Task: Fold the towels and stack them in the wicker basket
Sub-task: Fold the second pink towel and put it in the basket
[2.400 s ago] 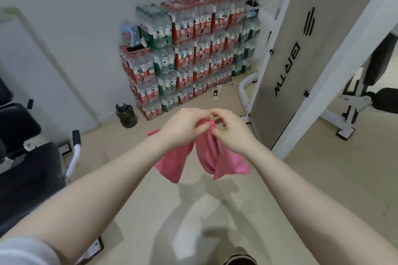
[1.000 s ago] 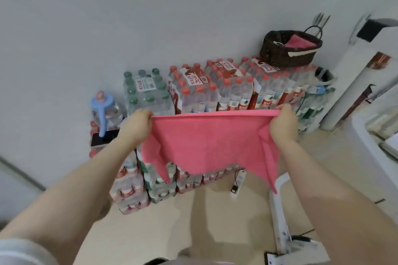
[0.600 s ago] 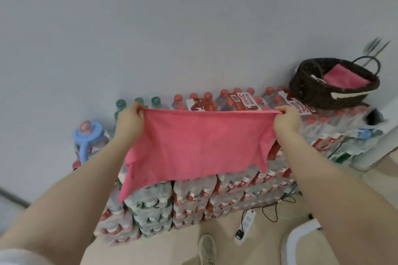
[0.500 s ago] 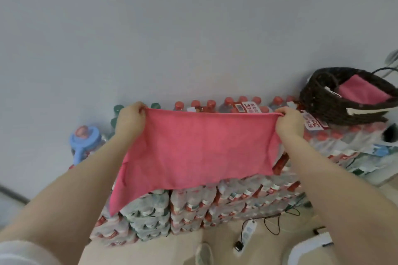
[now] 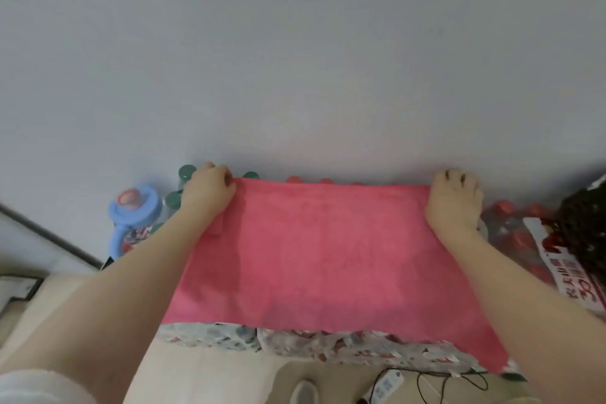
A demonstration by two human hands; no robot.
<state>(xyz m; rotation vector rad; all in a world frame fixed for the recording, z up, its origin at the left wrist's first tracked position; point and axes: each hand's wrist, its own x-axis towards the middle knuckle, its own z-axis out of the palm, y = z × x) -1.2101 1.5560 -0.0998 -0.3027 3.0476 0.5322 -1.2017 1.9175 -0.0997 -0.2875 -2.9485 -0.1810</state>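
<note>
Pink towel [image 5: 321, 259] spread flat atop stacked water-bottle packs [image 5: 328, 343], near edge overhanging, ready for folding. Wicker basket [image 5: 587, 233] at right edge. Left hand [image 5: 210, 188], right hand [image 5: 454, 198] pinch far corners, keeping cloth taut.

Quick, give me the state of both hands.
Left hand: grips the pink towel's far left corner.
Right hand: holds its far right corner, fingers curled.

The wicker basket [image 5: 587, 226] is cut off at right; the pink towel [image 5: 328, 259] hides most bottles [image 5: 511, 229].
</note>
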